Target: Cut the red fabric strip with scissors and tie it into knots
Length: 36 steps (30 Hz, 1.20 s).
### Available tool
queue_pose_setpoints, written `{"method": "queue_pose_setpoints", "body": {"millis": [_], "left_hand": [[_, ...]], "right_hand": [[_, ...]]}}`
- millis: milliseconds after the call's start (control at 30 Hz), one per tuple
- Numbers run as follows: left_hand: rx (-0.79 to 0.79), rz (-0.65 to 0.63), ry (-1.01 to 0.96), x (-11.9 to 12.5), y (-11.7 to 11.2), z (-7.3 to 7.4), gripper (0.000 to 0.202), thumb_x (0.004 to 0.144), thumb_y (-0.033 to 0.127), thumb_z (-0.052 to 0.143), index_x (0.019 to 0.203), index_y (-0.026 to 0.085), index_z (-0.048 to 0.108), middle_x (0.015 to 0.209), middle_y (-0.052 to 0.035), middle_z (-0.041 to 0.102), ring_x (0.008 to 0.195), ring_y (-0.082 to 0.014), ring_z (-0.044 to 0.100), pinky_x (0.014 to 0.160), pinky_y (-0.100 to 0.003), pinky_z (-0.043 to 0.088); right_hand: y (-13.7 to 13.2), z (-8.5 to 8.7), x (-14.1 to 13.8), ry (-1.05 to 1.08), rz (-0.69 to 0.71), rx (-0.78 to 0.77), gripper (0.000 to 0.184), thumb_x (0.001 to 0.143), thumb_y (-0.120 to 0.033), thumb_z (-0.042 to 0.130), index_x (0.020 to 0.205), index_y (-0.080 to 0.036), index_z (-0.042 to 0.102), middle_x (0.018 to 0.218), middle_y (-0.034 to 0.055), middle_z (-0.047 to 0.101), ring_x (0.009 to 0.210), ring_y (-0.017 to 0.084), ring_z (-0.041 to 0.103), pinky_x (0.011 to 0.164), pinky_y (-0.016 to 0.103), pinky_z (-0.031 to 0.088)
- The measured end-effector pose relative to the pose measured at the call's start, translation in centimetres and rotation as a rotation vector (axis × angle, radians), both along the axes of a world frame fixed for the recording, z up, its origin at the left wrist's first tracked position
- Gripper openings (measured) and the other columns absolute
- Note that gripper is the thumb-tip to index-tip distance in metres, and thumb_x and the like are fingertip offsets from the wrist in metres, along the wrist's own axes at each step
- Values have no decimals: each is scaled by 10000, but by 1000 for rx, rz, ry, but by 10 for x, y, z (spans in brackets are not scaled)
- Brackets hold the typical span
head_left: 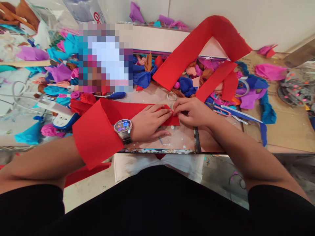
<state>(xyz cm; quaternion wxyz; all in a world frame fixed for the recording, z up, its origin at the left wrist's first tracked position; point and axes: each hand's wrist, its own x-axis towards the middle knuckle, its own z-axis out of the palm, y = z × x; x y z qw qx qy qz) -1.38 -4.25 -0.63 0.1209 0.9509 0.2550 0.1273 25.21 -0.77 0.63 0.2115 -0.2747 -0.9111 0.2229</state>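
A long red strip of what looks like crepe paper (pixel 123 109) lies across the work table, its near part looping over my left forearm. My left hand (pixel 154 121), with a watch (pixel 123 128) on the wrist, rests flat on the strip, fingers stretched out and thumb apart. At the strip's right end, my right hand (pixel 193 112) has its fingers pinched together on the paper edge, close to the left fingertips. Exactly what lies between those fingertips is partly hidden. More of the red material hangs below the table edge at the left.
Another wide red strip (pixel 187 54) is draped over crumpled coloured pieces behind my hands. Pink-handled scissors (pixel 222 110) and a tape roll (pixel 243 87) lie right. A power strip (pixel 62 119) with cables sits left. A bundle of wire stems (pixel 295 88) stands far right.
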Motion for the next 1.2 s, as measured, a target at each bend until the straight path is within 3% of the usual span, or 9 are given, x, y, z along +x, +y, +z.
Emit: {"method": "queue_pose_setpoints", "body": {"millis": [300, 733, 967, 1100, 1200], "left_hand": [[23, 46, 23, 0, 0, -1, 769, 1034, 651, 546, 1574, 104, 547, 1554, -222, 591, 1472, -417, 493, 1234, -582, 412], [35, 134, 76, 1, -1, 3, 812, 1029, 692, 518, 1577, 94, 548, 1621, -227, 523, 1516, -427, 434, 1254, -605, 373], [44, 144, 88, 0, -3, 1, 810, 1031, 690, 516, 1586, 102, 539, 1631, -244, 506, 1563, -444, 391, 1277, -617, 351], [40, 152, 61, -1, -2, 0, 804, 1022, 696, 523, 1579, 117, 546, 1638, -256, 487, 1550, -453, 400, 1252, -634, 368], [31, 193, 27, -2, 1, 1, 824, 1026, 674, 526, 1637, 125, 464, 1618, -253, 504, 1512, -443, 431, 1221, -627, 392]], "right_hand": [[-2, 3, 0, -13, 22, -23, 253, 817, -83, 577, 849, -195, 802, 965, 59, 812, 835, 196, 755, 828, 314, 583], [-1, 2, 0, -38, 9, -35, 222, 830, -102, 580, 849, -204, 776, 942, 60, 790, 812, 190, 716, 804, 306, 538], [0, 2, 1, -78, -187, -69, 144, 875, -244, 682, 968, -169, 761, 819, 46, 724, 683, 166, 622, 689, 289, 456], [1, -1, 3, -94, -163, -132, 240, 870, -277, 715, 1087, -175, 731, 811, 13, 708, 666, 146, 593, 677, 266, 425], [2, -2, 4, -80, -115, -139, 290, 875, -262, 710, 1153, -185, 727, 796, -9, 686, 665, 138, 578, 676, 254, 411]]}}
